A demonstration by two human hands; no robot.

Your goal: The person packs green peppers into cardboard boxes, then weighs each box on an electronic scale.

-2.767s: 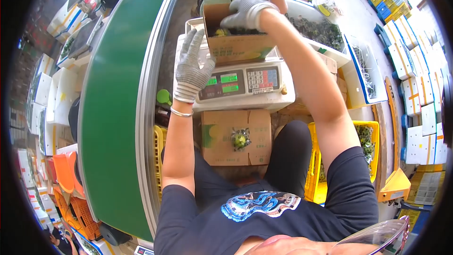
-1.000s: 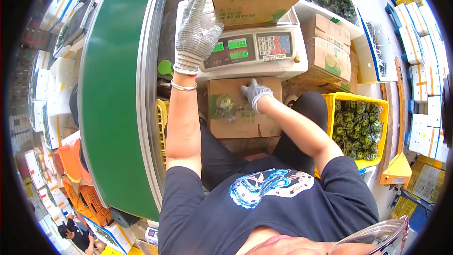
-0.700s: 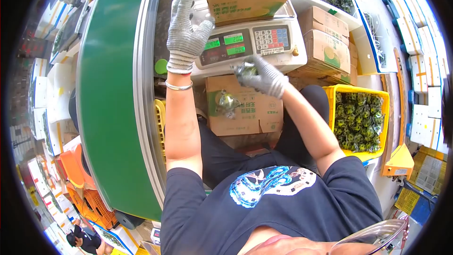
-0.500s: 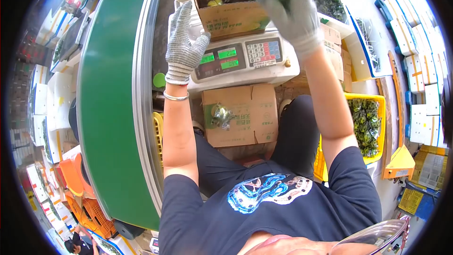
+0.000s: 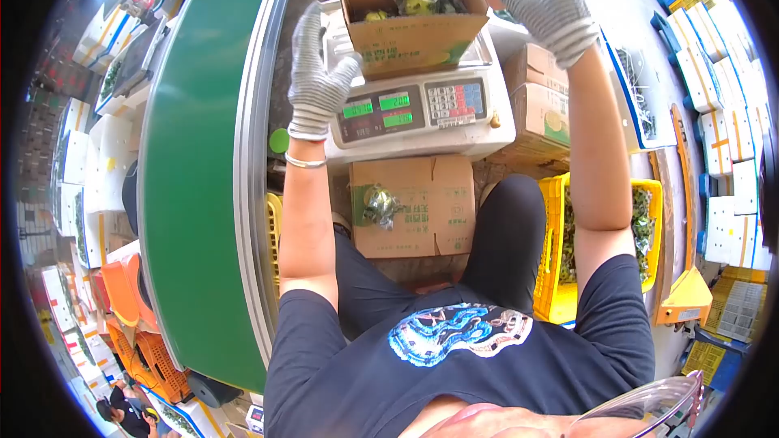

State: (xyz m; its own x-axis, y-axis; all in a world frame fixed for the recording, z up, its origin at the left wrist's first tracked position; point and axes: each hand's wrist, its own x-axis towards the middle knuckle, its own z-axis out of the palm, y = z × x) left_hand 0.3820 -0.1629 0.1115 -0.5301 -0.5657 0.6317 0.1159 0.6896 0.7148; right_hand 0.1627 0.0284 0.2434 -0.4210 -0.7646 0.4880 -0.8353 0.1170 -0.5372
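Observation:
An open cardboard box [image 5: 414,42] stands on the white digital scale [image 5: 422,109], whose green displays are lit. Inside the box is a clear bag of green produce [image 5: 420,2]. My left hand [image 5: 320,73], in a striped grey glove, is at the box's left side, fingers apart and holding nothing. To the right of the box, my right hand [image 5: 542,4] is raised in the same kind of glove, fingers spread and empty. A small bagged green item [image 5: 380,207] lies on a closed carton [image 5: 414,231] in front of the scale.
A green conveyor belt [image 5: 195,170] with a metal edge runs along the left. On the right are a yellow crate [image 5: 553,251] of bagged greens, stacked cartons [image 5: 544,105] and an orange pallet jack [image 5: 684,298]. At lower left a person [image 5: 130,415] is visible.
My right hand has let go of the bagged produce, which now lies in the box, and has moved right. The box and scale appear slightly lower in view.

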